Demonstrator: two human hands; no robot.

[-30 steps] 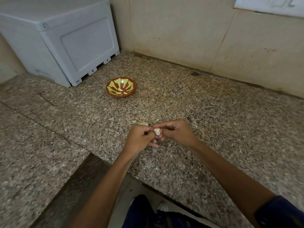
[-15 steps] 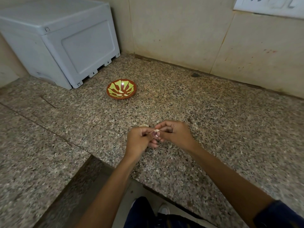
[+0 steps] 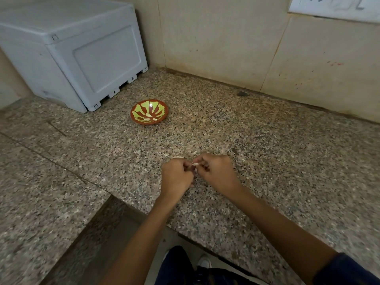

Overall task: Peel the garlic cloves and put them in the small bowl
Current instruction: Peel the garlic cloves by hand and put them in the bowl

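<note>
A small pale garlic clove [image 3: 195, 166] is pinched between the fingertips of my left hand [image 3: 177, 177] and my right hand [image 3: 217, 171], just above the granite counter. Both hands have their fingers curled around it and mostly hide it. Another pale piece of garlic [image 3: 176, 157] lies on the counter just behind my left hand. The small bowl [image 3: 149, 112], red-brown with a green leaf pattern, sits farther back and to the left, apart from my hands; a few pale pieces lie inside it.
A grey plastic box [image 3: 70, 50] stands at the back left against the wall. The tiled wall [image 3: 226, 42] closes off the back. The granite counter [image 3: 287, 161] has a cut-out edge in front of me, with the floor and my shoes below.
My hands stay together on the clove, with small finger shifts. The view has tilted slightly upward, so the hands sit lower in the frame.
</note>
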